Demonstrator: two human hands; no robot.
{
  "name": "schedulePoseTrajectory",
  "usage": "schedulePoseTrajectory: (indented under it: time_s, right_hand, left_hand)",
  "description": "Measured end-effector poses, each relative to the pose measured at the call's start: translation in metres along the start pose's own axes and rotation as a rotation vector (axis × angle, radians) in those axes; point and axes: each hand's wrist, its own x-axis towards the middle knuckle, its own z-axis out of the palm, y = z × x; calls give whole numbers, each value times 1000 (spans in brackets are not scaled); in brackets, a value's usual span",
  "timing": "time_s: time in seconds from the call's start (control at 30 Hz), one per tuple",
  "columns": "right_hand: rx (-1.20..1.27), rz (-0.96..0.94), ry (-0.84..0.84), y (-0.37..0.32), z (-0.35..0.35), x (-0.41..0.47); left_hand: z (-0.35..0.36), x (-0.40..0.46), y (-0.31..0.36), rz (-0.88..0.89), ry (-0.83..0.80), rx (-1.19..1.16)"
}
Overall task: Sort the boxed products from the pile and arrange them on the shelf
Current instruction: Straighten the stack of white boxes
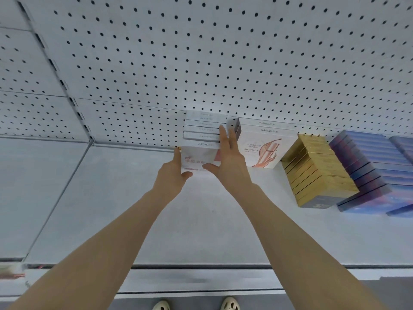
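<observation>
Both hands are reaching up to a row of white boxes (202, 135) standing on edge near the middle of the frame, on the white shelf (134, 209), backed up against the pegboard wall (201, 52). The left hand (173, 173) is lying flat along the left side of the front box, fingers straight, thumb tucked under the bottom front corner. The right hand (228, 157) is pressing on the right side of the row, fingers stretched out straight and reaching back along the boxes, thumb sticking out across the front face. So neither one is really curling round anything, they're more sandwiching the row between open palms.

Just to the right of that, two white boxes with an orange drawing (263, 148) are standing apart from the first row by a small gap. Further right, a row of gold boxes (317, 168) is sitting, and touching it a row of blue-purple boxes (368, 173) running to the right edge. At the bottom of the frame the person's shoes (230, 304) are poking in.
</observation>
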Motion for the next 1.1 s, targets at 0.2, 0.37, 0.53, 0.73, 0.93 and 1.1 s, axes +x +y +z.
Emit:
schedulePoseTrajectory:
  time_s: [0.2,0.37,0.53,0.73,0.93,1.1]
  right_hand:
    - [-42,56,-16,3,-2,19]
    - [-89,-39,5,11,-2,19]
    - [67,13,-1,9,-1,6]
    - [37,10,40,5,5,10]
    - [-249,-254,169,13,1,15]
    - [-324,-308,137,15,2,19]
  left_hand:
    - [5,18,6,74,105,235]
    - [4,19,-6,154,163,166]
    - [-3,19,-1,122,93,-99]
    - [-3,20,-5,212,157,5]
    - [6,18,-14,214,116,-218]
    - [15,19,-22,165,115,-226]
